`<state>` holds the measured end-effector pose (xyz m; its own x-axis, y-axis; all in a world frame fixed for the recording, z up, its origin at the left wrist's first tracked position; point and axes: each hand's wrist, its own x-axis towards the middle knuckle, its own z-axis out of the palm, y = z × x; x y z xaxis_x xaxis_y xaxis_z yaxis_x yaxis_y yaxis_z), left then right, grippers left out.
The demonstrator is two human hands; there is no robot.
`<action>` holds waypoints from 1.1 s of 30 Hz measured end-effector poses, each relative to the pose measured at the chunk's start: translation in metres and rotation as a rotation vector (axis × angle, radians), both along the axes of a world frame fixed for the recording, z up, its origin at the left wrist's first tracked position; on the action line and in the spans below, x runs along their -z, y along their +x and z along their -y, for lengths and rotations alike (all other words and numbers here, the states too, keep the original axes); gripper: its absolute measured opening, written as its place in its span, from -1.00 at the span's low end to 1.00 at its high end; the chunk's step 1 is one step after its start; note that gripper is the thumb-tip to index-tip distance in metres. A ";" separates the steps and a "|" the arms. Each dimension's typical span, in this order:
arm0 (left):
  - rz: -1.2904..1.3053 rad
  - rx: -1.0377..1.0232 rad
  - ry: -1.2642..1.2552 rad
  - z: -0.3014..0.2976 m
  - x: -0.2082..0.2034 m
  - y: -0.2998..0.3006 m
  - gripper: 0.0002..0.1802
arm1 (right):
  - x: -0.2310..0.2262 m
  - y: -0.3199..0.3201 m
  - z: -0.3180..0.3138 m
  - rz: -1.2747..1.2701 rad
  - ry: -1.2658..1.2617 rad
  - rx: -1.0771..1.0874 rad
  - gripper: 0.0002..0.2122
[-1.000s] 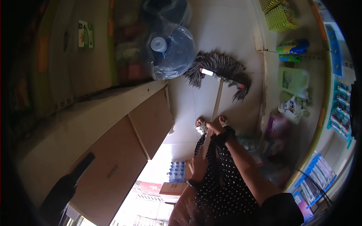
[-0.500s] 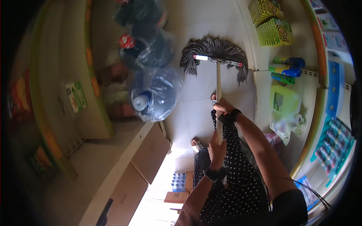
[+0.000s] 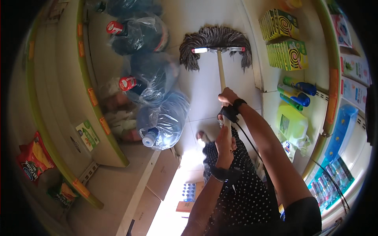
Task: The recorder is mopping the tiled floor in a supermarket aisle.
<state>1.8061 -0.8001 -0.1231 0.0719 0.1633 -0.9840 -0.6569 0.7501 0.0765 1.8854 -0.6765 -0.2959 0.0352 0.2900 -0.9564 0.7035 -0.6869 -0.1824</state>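
A mop [image 3: 221, 72] with a pale wooden handle stretches out ahead of me. Its dark grey string head [image 3: 216, 36] lies fanned in an arc on the light tiled floor [image 3: 202, 88], clamped in a metal bar with red ends. My right hand [image 3: 227, 96] is closed round the handle about midway along. Lower down, nearer my body, my left hand [image 3: 225, 147] is wrapped round the same handle. Both wrists carry dark bands. The handle's near end is hidden behind my left hand and arm.
Large plastic-wrapped water bottles [image 3: 163, 118] line the floor on the left, beside shelves with snack bags [image 3: 35, 157]. At the right, shelves hold green-yellow boxes [image 3: 286, 55], spray cans [image 3: 297, 92] and a yellow-green jug [image 3: 293, 122]. Cardboard boxes [image 3: 163, 173] stand under the left counter.
The mop head has shifted slightly left and farther away across the floor. Both my hands have moved forward with the handle, still gripping it. The view has shifted too.
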 end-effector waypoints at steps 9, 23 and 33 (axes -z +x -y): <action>0.157 -0.148 -0.051 -0.093 0.001 0.006 -0.63 | 0.031 0.023 -0.089 -0.112 0.192 -0.379 -0.85; -0.019 0.116 -0.151 -0.104 0.007 -0.023 -0.58 | 0.020 -0.004 -0.065 0.122 0.097 0.011 -0.60; -0.099 0.248 -0.036 -0.194 0.032 -0.038 -0.59 | 0.036 -0.014 -0.159 0.132 0.195 0.022 -0.62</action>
<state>1.7686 -0.6059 -0.1547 0.0089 0.1177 -0.9930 -0.4435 0.8905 0.1016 1.8719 -0.5178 -0.3321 0.1646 0.4667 -0.8690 0.7155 -0.6629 -0.2205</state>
